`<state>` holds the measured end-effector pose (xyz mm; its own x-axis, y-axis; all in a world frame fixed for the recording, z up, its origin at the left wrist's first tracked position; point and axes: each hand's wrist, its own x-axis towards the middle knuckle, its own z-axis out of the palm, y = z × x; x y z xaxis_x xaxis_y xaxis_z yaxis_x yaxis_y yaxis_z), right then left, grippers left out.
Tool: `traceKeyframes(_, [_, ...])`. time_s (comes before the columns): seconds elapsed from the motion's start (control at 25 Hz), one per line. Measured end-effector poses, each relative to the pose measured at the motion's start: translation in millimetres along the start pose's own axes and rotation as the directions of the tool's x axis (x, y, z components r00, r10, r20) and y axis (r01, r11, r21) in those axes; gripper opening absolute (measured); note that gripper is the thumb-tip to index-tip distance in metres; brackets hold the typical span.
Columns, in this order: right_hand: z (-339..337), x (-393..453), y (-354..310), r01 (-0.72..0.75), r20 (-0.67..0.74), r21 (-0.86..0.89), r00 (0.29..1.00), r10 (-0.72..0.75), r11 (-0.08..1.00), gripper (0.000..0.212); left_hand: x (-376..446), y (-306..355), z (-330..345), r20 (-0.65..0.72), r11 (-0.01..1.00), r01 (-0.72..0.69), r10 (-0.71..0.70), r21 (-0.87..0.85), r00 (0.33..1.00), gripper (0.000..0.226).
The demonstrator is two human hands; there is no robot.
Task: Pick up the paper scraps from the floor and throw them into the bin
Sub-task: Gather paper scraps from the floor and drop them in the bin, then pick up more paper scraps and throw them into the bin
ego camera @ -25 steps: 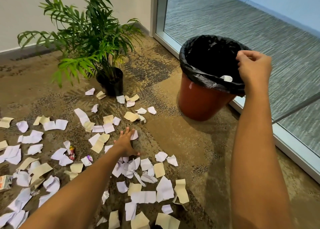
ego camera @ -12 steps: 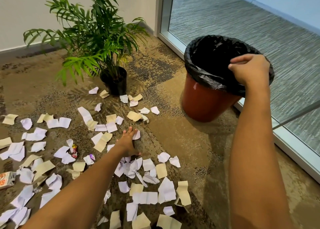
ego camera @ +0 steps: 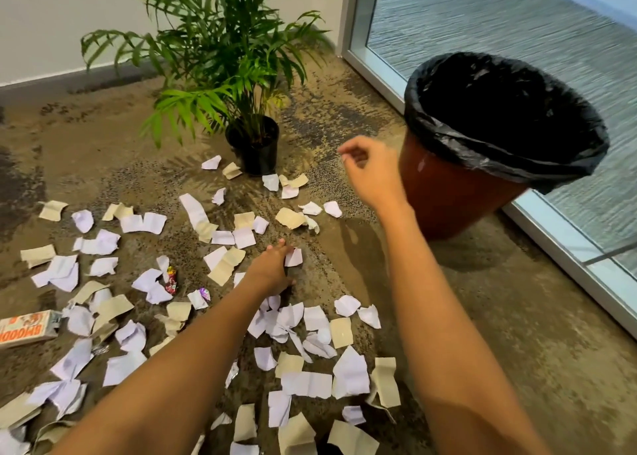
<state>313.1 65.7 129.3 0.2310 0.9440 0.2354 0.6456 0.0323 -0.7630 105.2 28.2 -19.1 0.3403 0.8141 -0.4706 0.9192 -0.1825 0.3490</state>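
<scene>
My right hand (ego camera: 370, 170) has swung left off the bin (ego camera: 462, 192) at right, fingers loosely curled and empty, while my left hand (ego camera: 272, 268) touches one scrap (ego camera: 293, 256) mid-frame; I judge nearly all paper scraps (ego camera: 310, 330) remain on the floor (ego camera: 482, 316)

Your left hand (ego camera: 272, 268) reached far forward and low, palm down, with the fingers stretched out. Your right hand (ego camera: 370, 172) was raised higher, fingers loosely curled and holding nothing, arm extended.

Bright, even daylight — soft shadows, slight motion blur, wide-angle edge bending.
</scene>
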Motion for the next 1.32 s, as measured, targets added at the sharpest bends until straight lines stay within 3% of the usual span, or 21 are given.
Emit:
traceKeyframes(0.16, [65.2, -22.8, 52.3, -0.152, 0.26, -0.111, 0.949, 0.177, 0.982, 0.029, 0.5, -1.1, 0.8, -0.105, 0.999, -0.004, 0.009, 0.045, 0.994, 0.063])
traceKeyframes(0.24, [87.4, -30.9, 75.6, -0.229, 0.251, -0.182, 0.929, 0.27, 0.956, 0.042, 2.8, -3.3, -3.1, -0.122, 0.999, 0.0, 0.004, 0.037, 0.992, 0.062])
traceKeyframes(0.32, [101.7, -33.5, 90.4, -0.302, 0.196, -0.18, 0.922, 0.335, 0.936, 0.05, 2.4, -8.8, -7.8, -0.24, 1.0, -0.017, 0.014, -0.012, 0.971, 0.053])
traceKeyframes(0.4, [113.2, -33.3, 98.1, -0.377, 0.187, -0.172, 0.895, 0.406, 0.91, 0.062, 1.3, -20.8, -8.5, -0.476, 0.998, -0.007, 0.035, 0.06, 0.879, 0.05])
traceKeyframes(0.48, [127.1, -31.3, 99.7, -0.445, 0.208, -0.194, 0.852, 0.48, 0.874, 0.07, 2.6, -40.2, -5.1, -0.568, 0.989, 0.08, 0.003, 0.121, 0.823, 0.059])
traceKeyframes(0.56, [140.7, -29.5, 96.0, -0.464, 0.24, -0.261, 0.818, 0.522, 0.847, 0.074, 7.1, -60.4, -2.0, -0.503, 0.984, 0.166, -0.107, 0.072, 0.858, 0.075])
traceKeyframes(0.68, [154.3, -29.9, 88.8, -0.385, 0.298, -0.304, 0.83, 0.471, 0.871, 0.076, 18.7, -76.4, -8.2, -0.355, 0.982, 0.187, -0.188, -0.039, 0.916, 0.086])
traceKeyframes(0.8, [163.9, -35.6, 82.7, -0.223, 0.406, -0.351, 0.839, 0.362, 0.909, 0.072, 24.9, -79.5, -17.1, -0.217, 0.984, 0.145, -0.12, 0.102, 0.969, 0.086])
traceKeyframes(1.0, [172.7, -39.1, 61.7, 0.041, 0.553, -0.402, 0.807, 0.207, 0.915, 0.057, 20.0, -73.2, -25.6, -0.05, 0.973, 0.186, -0.181, 0.138, 0.982, 0.075])
traceKeyframes(1.32, [142.7, -84.9, 52.6, 0.122, 0.618, -0.254, 0.783, 0.064, 0.959, 0.032, -17.6, -62.9, -13.5, -0.026, 0.986, 0.161, -0.161, 0.035, 0.987, 0.081])
